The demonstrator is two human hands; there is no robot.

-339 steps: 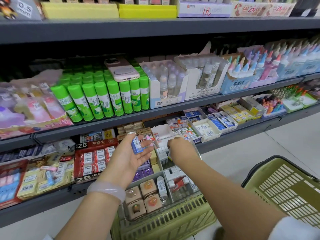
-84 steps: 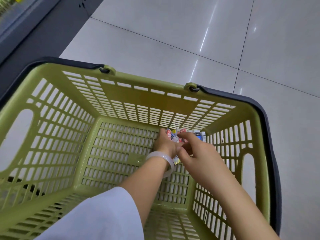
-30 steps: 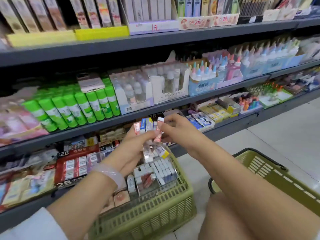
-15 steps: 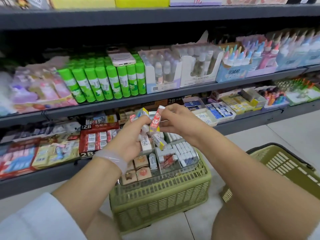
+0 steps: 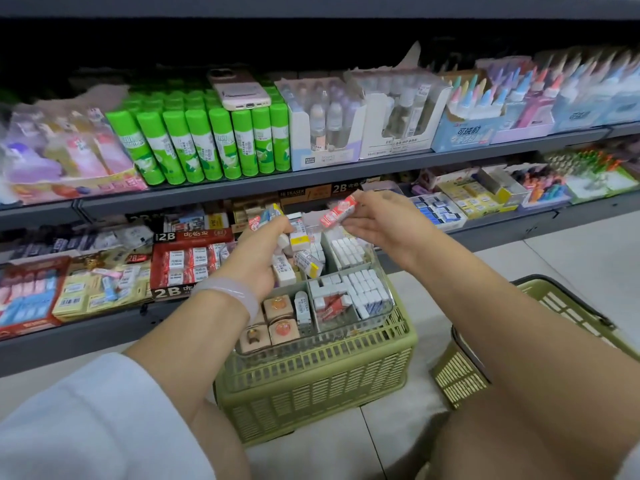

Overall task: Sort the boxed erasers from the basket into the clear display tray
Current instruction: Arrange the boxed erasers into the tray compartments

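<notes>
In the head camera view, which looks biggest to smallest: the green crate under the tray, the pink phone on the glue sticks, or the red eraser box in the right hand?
1. green crate
2. pink phone
3. red eraser box

The phone lies farther away, yet the order is plain.

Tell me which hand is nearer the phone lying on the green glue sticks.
Left. The left hand, gripping several boxed erasers, sits almost directly below the phone. The right hand, pinching a red boxed eraser, is lower and farther to the right.

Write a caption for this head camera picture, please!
Right hand pinches a red boxed eraser above the clear tray; left hand grips several more.
</notes>
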